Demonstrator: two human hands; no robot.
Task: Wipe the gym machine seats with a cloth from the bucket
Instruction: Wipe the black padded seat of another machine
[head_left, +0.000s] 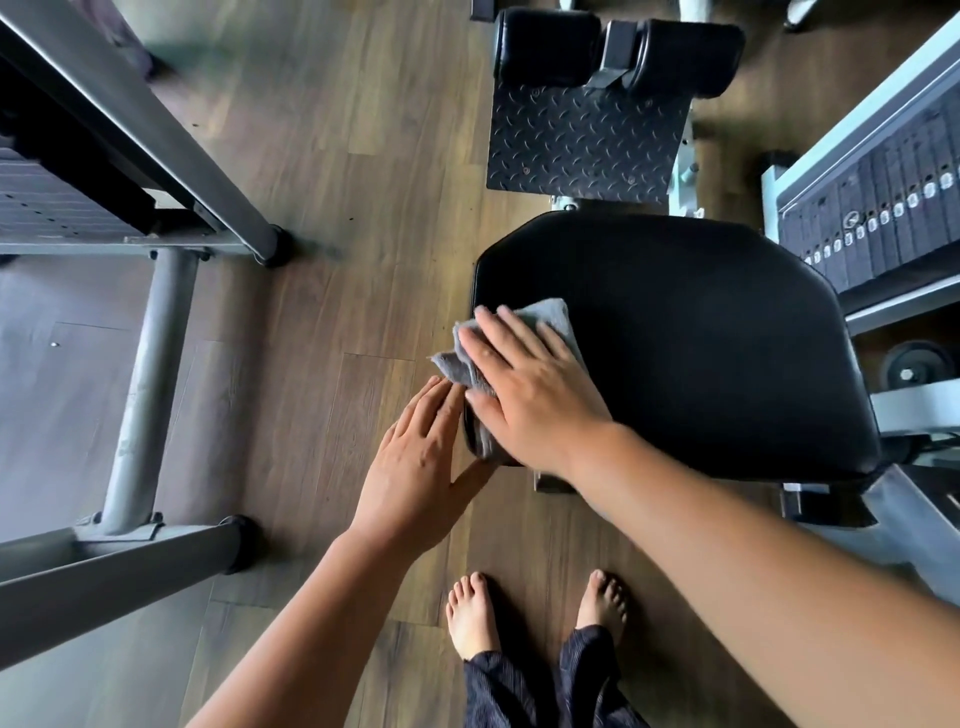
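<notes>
Mid-wipe: the right hand (524, 384) presses flat, fingers spread, on the grey cloth (550, 317) at the black seat (701, 338)'s left edge, centre frame; the left hand (421, 467), open, touches that edge. Next, probably sweep the cloth right across the seat.

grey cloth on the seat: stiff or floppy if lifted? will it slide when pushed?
Likely floppy: the cloth bunches and droops over the seat edge. It should slide easily, since the seat looks smooth and glossy under the flat right hand. Probably light: it is thin and folded.

The right hand (524, 384) hides most of the grey cloth (553, 317) at the seat's (675, 338) left edge. The weight stack (883, 208) is cut off at the right border, the grey frame (150, 374) at the left.
</notes>
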